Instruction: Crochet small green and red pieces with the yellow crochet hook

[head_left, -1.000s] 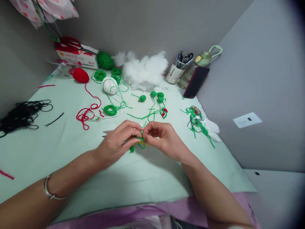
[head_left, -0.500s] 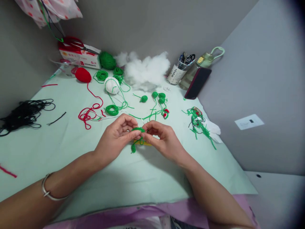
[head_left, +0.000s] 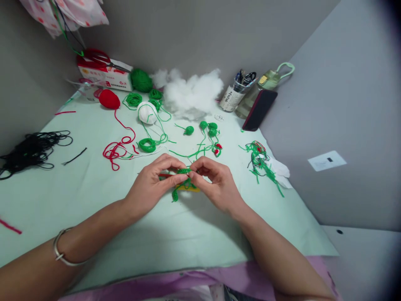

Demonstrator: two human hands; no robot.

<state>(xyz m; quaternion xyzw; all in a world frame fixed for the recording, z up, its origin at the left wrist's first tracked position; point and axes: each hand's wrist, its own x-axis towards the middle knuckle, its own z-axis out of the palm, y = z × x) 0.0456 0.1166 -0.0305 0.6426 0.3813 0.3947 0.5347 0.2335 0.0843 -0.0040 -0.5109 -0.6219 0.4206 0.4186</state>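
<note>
Between my two hands is a small green crocheted piece (head_left: 183, 171), held above the table in front of me. My left hand (head_left: 153, 179) pinches its left side with thumb and fingers. At its right end, the closed fingertips of my right hand (head_left: 217, 182) grip the same piece. A thin red stick (head_left: 165, 175) shows between the left thumb and fingers. Just below the hands lie a yellow object (head_left: 188, 189), mostly hidden, and a small green crocheted curl (head_left: 175, 195).
White stuffing (head_left: 194, 94) is heaped at the back. Green yarn (head_left: 140, 80), a red yarn ball (head_left: 109, 99) and black yarn (head_left: 28, 152) lie leftward. Small green crocheted balls (head_left: 212, 132) sit beyond my hands. A phone (head_left: 260, 109) leans on a bottle (head_left: 269, 77) at right.
The green piece has turned and shifted slightly right between my fingers. The red stick now shows at the left hand, and a little more of the yellow object is visible.
</note>
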